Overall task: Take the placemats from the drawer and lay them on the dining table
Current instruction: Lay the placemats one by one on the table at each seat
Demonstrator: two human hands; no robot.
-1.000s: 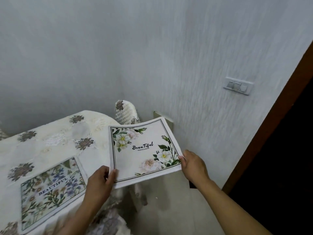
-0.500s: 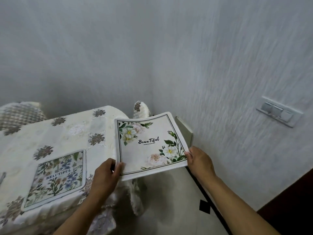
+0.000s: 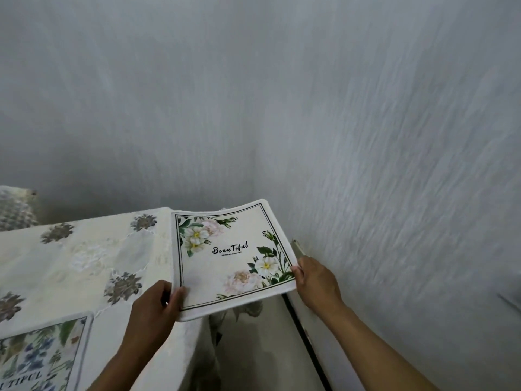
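Note:
A white placemat [image 3: 225, 266] with white flowers and the word "Beautiful" hangs in the air over the right end of the dining table [image 3: 84, 258]. My left hand [image 3: 155, 309] pinches its near left corner, thumb on top. My right hand [image 3: 315, 283] grips its near right corner. The mat's right half reaches past the table's edge. A second placemat [image 3: 42, 359] with blue and green flowers lies flat on the table at the lower left, cut off by the frame.
A cream tablecloth with grey flower patches covers the table and drapes over its right end. A chair back [image 3: 14, 210] shows at the far left. Textured white walls meet in a corner behind. A narrow floor strip [image 3: 253, 348] runs between table and right wall.
Both hands have carried the white placemat forward and left, so more of it lies over the table's end. The view has turned left; the wall switch has left the frame.

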